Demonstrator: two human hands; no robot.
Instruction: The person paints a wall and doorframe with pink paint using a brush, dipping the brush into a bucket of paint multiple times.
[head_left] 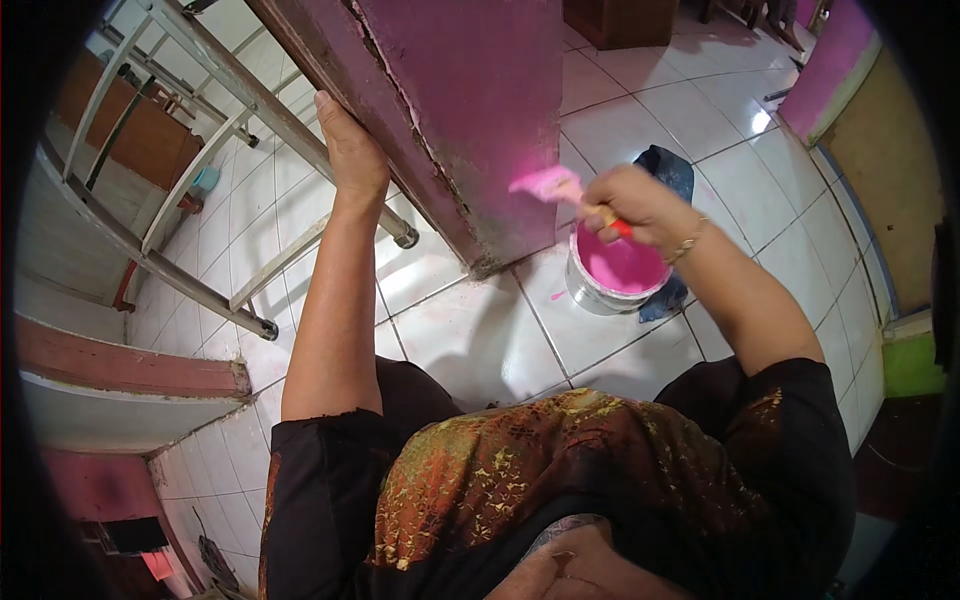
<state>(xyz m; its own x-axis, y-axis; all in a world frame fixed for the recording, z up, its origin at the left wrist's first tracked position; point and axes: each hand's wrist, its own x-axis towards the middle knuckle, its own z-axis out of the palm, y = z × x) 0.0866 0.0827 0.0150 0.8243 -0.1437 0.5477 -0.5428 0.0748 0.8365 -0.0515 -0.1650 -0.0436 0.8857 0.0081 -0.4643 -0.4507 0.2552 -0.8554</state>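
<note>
While I follow from my end, the right hand (637, 205) is clamped on the brush (568, 190), near the bucket (598, 298) of pink paint (622, 265) on the floor (480, 345). The left hand (355, 158) leans on the frame (305, 45); most fingers are hidden, so I cannot tell its grip. Blur hides whether the pink bristles (537, 184) touch the wall (490, 100). I take the step as painting the wall; the next move calls for a steady stroke, then a dip.
</note>
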